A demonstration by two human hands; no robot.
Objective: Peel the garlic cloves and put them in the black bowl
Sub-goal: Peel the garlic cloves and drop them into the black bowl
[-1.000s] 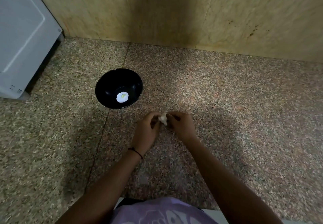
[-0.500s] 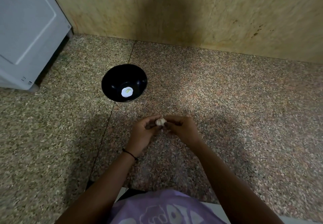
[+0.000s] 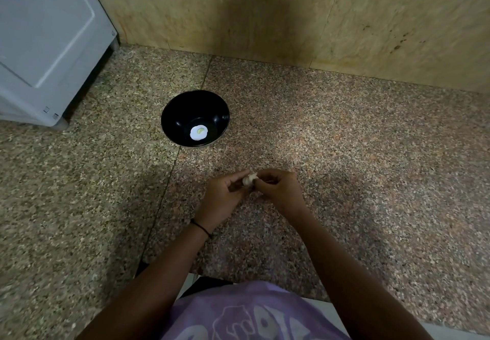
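A small whitish garlic clove (image 3: 249, 180) is pinched between the fingertips of both hands over the speckled counter. My left hand (image 3: 222, 199) grips it from the left, and my right hand (image 3: 278, 191) grips it from the right, fingers curled on its skin. The black bowl (image 3: 185, 109) stands up and to the left of the hands, apart from them. Inside it lies a white round patch with a pale greenish piece (image 3: 198, 132); I cannot tell what it is.
A grey-white appliance (image 3: 45, 42) stands at the far left on the granite counter (image 3: 371, 167). A beige stone wall (image 3: 265, 8) closes the back. The counter's front edge runs just before my purple shirt (image 3: 238, 313).
The view has shifted, so the bowl and hands sit a little differently in frame. My fingers have kept working on the clove; it is turned slightly between them.
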